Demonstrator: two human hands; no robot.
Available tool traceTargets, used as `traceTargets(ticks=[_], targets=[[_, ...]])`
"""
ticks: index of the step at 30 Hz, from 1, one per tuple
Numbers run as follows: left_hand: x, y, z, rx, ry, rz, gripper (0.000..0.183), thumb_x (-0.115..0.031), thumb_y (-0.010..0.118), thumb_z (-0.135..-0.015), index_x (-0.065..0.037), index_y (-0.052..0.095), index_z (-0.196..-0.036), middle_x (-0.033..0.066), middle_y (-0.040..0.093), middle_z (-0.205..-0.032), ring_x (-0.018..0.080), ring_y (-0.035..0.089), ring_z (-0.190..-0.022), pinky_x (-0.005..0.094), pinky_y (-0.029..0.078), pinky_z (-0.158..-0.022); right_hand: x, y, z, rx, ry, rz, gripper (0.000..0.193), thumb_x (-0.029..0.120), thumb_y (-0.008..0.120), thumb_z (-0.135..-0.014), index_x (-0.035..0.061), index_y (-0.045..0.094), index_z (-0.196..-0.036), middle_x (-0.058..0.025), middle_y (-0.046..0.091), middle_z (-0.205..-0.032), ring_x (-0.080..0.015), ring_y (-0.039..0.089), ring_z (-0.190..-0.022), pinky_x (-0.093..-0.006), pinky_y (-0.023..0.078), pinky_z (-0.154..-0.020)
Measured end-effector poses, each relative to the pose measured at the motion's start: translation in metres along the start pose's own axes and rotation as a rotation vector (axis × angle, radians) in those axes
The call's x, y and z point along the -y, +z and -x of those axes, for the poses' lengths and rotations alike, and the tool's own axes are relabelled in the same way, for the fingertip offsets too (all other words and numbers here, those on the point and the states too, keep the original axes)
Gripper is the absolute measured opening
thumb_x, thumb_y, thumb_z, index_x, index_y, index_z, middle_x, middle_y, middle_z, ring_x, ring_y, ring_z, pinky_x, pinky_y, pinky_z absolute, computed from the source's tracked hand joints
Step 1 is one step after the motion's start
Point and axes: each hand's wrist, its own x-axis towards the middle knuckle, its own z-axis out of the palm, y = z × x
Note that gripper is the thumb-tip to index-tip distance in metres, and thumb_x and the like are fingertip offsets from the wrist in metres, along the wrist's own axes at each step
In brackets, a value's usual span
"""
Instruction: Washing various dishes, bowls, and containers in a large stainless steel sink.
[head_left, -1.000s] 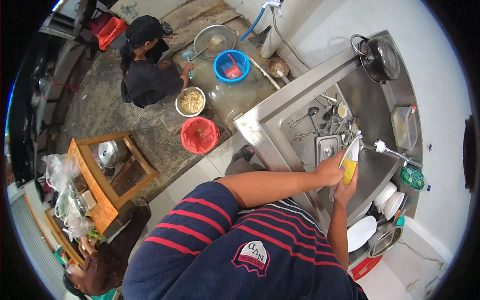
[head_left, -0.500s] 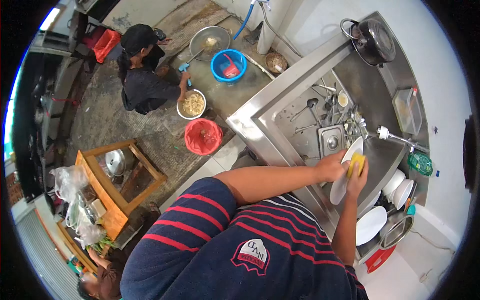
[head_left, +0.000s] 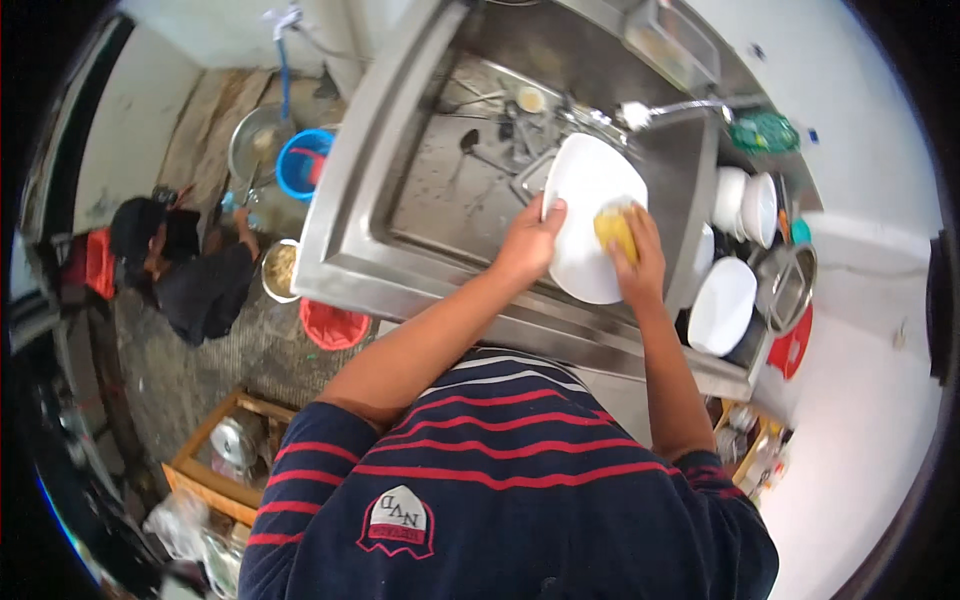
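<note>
A white plate (head_left: 580, 215) is tilted up over the near edge of the steel sink (head_left: 420, 190). My left hand (head_left: 530, 240) grips its left rim, thumb on the face and the other fingers behind. Pressed against the plate's face is a yellow sponge (head_left: 616, 236), held in my right hand (head_left: 641, 258). Behind the plate, spoons, a dark ladle (head_left: 470, 142) and other metal utensils lie in the sink. The plate partly covers a square metal lid or dish (head_left: 532, 178) there.
Right of the sink stand white bowls (head_left: 745, 205), another white plate (head_left: 722, 305) and a green soap bottle (head_left: 762, 132). A faucet (head_left: 640, 115) reaches over the sink. At left a person in black (head_left: 195, 285) crouches by a blue basin (head_left: 300, 165) and a red-lined bucket (head_left: 333, 325).
My view has swung toward the sink. The plate has turned so its face shows more fully, and the sponge is still against it. The left hand keeps its hold on the rim.
</note>
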Motion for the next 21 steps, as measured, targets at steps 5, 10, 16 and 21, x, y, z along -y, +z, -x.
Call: traceTargets(ticks=[5,10,16,21], targets=[[0.003,0.009,0.0,0.081,-0.048,0.083,0.045,-0.029,0.05,-0.1,0.002,0.048,-0.131,0.0109,0.063,-0.114,0.0175,0.061,-0.097,0.0307,0.048,-0.086,-0.009,0.037,-0.064,-0.2,0.011,0.045,0.043,0.017,0.068,-0.083,0.0005,0.059,-0.121,-0.0221,0.051,-0.133,-0.0381,0.046,-0.125,-0.0415,0.038,-0.105],[-0.006,-0.004,0.001,-0.054,-0.012,0.231,0.048,-0.037,0.046,-0.101,0.0,0.048,-0.132,0.0118,0.061,-0.117,0.017,0.059,-0.102,0.031,0.048,-0.087,0.073,0.027,-0.042,0.001,-0.186,-0.053,0.044,0.012,0.07,-0.077,0.0023,0.062,-0.119,-0.019,0.052,-0.133,-0.0377,0.046,-0.126,-0.0415,0.038,-0.105],[-0.021,-0.005,0.008,-0.044,-0.062,0.049,0.053,-0.043,0.047,-0.099,0.002,0.052,-0.127,0.0129,0.063,-0.113,0.0186,0.062,-0.098,0.0328,0.05,-0.084,0.033,-0.018,-0.001,0.202,-0.074,0.084,0.045,0.007,0.068,-0.075,0.0032,0.062,-0.12,-0.018,0.05,-0.136,-0.0363,0.047,-0.126,-0.0412,0.037,-0.106],[-0.004,0.009,0.007,0.132,0.07,-0.152,0.049,-0.043,0.048,-0.098,-0.005,0.053,-0.129,0.016,0.066,-0.107,0.0225,0.063,-0.095,0.0357,0.048,-0.086,-0.018,0.009,-0.043,-0.163,0.099,0.132,0.046,0.015,0.065,-0.085,0.0011,0.057,-0.128,-0.0225,0.048,-0.137,-0.0361,0.045,-0.128,-0.0407,0.034,-0.107]])
